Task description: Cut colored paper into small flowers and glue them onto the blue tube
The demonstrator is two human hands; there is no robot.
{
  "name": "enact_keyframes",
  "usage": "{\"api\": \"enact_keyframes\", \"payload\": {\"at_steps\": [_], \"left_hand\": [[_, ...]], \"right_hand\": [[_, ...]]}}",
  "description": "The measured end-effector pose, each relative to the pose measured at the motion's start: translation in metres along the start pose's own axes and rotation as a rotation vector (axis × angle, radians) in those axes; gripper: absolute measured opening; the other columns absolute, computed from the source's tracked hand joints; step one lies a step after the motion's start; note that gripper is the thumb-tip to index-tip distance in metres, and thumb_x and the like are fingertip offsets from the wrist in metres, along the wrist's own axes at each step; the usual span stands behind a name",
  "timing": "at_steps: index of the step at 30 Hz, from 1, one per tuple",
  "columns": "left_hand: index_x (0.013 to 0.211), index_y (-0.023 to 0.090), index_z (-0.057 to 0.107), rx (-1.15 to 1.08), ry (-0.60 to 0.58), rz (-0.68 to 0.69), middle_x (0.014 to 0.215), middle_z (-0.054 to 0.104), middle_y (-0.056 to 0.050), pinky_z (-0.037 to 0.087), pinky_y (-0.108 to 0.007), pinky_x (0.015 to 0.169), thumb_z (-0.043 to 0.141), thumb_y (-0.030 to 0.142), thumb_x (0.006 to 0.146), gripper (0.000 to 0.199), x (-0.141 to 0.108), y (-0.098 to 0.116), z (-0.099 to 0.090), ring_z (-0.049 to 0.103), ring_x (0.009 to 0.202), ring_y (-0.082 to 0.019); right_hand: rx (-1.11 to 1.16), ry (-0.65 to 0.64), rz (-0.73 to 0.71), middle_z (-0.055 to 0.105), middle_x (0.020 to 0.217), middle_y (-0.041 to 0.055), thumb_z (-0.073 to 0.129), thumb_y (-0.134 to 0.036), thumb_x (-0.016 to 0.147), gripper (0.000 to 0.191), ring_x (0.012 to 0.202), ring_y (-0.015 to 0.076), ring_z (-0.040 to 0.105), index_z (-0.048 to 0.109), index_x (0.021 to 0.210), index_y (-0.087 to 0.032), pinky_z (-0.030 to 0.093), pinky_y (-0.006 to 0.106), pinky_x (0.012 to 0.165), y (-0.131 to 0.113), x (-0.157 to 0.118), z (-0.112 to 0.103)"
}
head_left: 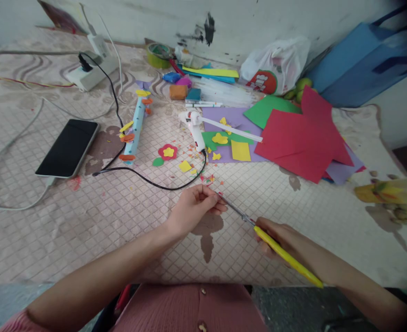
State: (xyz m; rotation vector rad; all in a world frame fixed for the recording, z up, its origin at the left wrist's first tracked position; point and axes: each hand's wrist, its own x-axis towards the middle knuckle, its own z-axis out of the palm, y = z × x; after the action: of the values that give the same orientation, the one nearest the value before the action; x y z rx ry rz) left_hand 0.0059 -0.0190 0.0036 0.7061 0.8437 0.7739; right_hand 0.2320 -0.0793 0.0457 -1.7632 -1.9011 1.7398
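Observation:
My right hand (pixel 276 237) is closed around the yellow handle of a pair of scissors (pixel 236 210), seen nearly edge-on. The blades point up and left, their tips reaching the fingers of my left hand (pixel 198 205). Thumb and fingers of that hand are pinched together; a tiny reddish bit shows at the blade tips, too small to name. Small colored scraps (pixel 208 179) lie just beyond. Past them rest a red flower with a yellow centre (pixel 168 152), a green leaf shape (pixel 158 162) and a white hot glue gun (pixel 194 131) with a glue stick in it.
A decorated light-blue strip (pixel 136 127) and a phone (pixel 68 148) on its charging cable lie left. The glue gun's black cord (pixel 162 186) loops across the tablecloth toward a power strip (pixel 92 71). Red sheets (pixel 296 143) lie right, near a blue bag (pixel 356 64) and a yellow-based bundle (pixel 373 191).

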Motion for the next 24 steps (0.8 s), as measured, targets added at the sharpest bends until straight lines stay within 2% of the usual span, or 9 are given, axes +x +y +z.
{"api": "enact_keyframes", "payload": {"at_steps": [3, 12, 24], "left_hand": [[0.074, 0.013, 0.050, -0.009, 0.004, 0.009, 0.072, 0.068, -0.005, 0.052, -0.024, 0.064, 0.061, 0.022, 0.079, 0.014, 0.000, 0.000, 0.000, 0.065, 0.066, -0.012], [0.075, 0.013, 0.051, -0.013, -0.014, 0.016, 0.073, 0.067, -0.004, 0.051, -0.024, 0.065, 0.062, 0.025, 0.078, 0.016, 0.000, 0.001, 0.000, 0.066, 0.068, -0.012], [0.076, 0.013, 0.051, -0.074, -0.014, -0.007, 0.073, 0.068, -0.004, 0.052, -0.024, 0.067, 0.062, 0.022, 0.078, 0.014, 0.001, 0.000, 0.000, 0.066, 0.069, -0.012]], "right_hand": [[0.079, 0.019, 0.031, 0.055, 0.064, -0.0014, 0.051, -0.042, 0.083, 0.023, 0.054, 0.0116, 0.048, 0.049, 0.076, -0.020, 0.037, 0.023, 0.048, 0.007, 0.002, 0.002], [0.106, 0.039, 0.033, 0.056, 0.065, -0.0026, 0.055, -0.037, 0.080, 0.019, 0.055, 0.0114, 0.047, 0.047, 0.075, -0.021, 0.037, 0.023, 0.049, 0.011, 0.004, 0.004], [0.030, 0.010, 0.035, 0.054, 0.067, -0.0020, 0.051, -0.026, 0.082, 0.011, 0.057, 0.0112, 0.045, 0.045, 0.075, -0.020, 0.034, 0.024, 0.051, -0.007, 0.001, 0.000]]}}
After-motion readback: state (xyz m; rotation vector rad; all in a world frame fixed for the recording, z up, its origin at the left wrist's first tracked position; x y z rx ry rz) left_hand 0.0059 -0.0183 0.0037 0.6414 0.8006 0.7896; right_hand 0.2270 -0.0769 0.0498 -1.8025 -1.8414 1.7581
